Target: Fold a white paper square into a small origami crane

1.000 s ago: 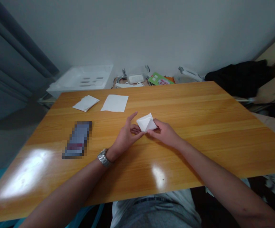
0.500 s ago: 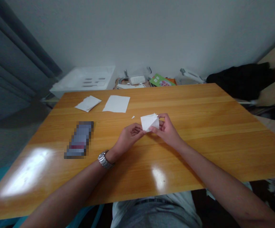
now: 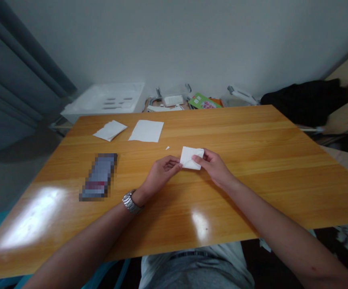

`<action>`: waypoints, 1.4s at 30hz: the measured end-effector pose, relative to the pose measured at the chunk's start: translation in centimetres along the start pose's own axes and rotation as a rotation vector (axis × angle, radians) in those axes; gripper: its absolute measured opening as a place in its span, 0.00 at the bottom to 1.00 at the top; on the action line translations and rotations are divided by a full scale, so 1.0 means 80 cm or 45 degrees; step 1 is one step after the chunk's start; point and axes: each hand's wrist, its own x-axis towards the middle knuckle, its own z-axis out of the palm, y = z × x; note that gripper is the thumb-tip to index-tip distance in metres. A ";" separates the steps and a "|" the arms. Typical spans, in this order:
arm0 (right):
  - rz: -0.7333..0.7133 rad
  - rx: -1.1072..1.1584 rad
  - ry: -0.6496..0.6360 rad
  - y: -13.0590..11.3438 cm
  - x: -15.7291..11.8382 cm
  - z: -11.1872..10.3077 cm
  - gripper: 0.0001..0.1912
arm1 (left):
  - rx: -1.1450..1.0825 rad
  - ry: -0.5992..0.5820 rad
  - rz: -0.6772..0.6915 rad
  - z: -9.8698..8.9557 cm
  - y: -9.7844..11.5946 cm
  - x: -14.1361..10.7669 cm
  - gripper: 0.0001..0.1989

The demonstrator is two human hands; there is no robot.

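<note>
1. Since the earlier frame, the packet [image 3: 187,155] has turned and shifted slightly right; its fanned far edges now look closer together, and the right thumb lies farther across its face.
2. Left on the surface [image 3: 252,140]: the phone [image 3: 100,174], its screen pixelated.
3. Far left: the folded paper [image 3: 110,131], layered and uneven, lying apart from the hands.
4. Just right of it: the sheet [image 3: 146,131], open and flat, no folds showing.
5. Left hand [image 3: 158,176]: grip narrow, thumb and finger at the packet's near left corner.
6. Near the packet's left side: the scrap [image 3: 167,148].
7. Between the hands, over the surface: the packet, already folded down small, a crease slanting across it. Whether any folding remains, I cannot tell.
8. Right hand [image 3: 217,168]: grip holding the packet's right side, thumb on top, fingers partly hidden.
</note>
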 end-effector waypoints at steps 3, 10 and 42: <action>0.020 0.089 0.066 0.001 0.000 0.003 0.22 | 0.001 0.021 -0.004 0.001 0.002 0.000 0.16; 0.089 0.095 -0.026 0.001 -0.003 0.002 0.20 | -0.060 0.198 0.064 -0.004 0.003 0.001 0.15; -0.104 -0.336 -0.185 -0.003 -0.014 0.010 0.18 | -0.101 0.173 0.055 -0.001 0.007 -0.003 0.15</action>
